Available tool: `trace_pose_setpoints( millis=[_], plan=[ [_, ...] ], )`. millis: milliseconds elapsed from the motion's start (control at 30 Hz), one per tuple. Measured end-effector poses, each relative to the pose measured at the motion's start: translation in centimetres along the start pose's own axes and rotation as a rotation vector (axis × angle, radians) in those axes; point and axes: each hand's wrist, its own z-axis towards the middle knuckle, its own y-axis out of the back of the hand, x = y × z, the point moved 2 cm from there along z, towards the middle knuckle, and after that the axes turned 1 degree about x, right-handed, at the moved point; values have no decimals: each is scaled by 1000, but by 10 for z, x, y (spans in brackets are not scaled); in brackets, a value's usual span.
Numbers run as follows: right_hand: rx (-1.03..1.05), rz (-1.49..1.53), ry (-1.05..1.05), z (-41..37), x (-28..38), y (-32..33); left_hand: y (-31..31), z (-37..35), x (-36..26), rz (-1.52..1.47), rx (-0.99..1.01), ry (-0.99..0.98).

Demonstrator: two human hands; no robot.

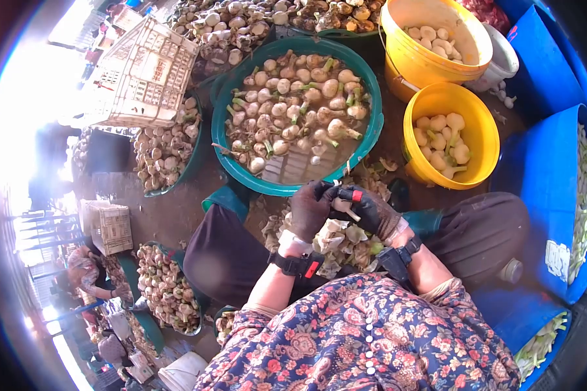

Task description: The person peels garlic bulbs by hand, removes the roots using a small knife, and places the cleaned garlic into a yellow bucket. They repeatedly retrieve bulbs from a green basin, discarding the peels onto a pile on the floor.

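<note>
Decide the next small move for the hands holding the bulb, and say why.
Probably cut the bulb clean with the knife: the left hand grips it, the right hand holds the knife at it, peelings lie below.

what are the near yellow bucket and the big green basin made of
The near yellow bucket looks like plastic: smooth, slightly shiny, even colour, with a moulded rolled rim. The green basin is probably plastic too, with a glossy, thick moulded rim.

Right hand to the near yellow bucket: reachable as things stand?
Probably yes. The right hand, gripping a red-handled knife, sits close beside the near yellow bucket, whose top is open, and nothing tall stands between them. The left hand holds the bulb.
</note>
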Motion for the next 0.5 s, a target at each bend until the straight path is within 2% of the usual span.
trace_pose_setpoints(
  millis=[67,167,233,267,333,400,433,467,500],
  plan=[
    [-19,-30,68,1,-4,1,0,2,10,154,-55,-73],
    [-76,461,-136,0,0,0,-5,4,18,161,-152,-126],
    [-46,475,-138,-2,-27,10,-7,8,29,58,-236,-125],
    [-39,630,-142,-3,-18,9,-8,10,27,5,-276,-123],
    [-12,862,-177,-3,-9,8,7,15,27,-64,-260,-10],
    [41,1026,-241,-1,-11,3,17,14,21,-84,-82,84],
    [-36,885,-218,0,-16,0,14,15,31,-166,-73,64],
    [2,572,-191,2,-15,1,8,16,41,-249,-62,41],
    [36,257,-166,3,-15,4,5,12,21,-186,17,-19]
  ],
)
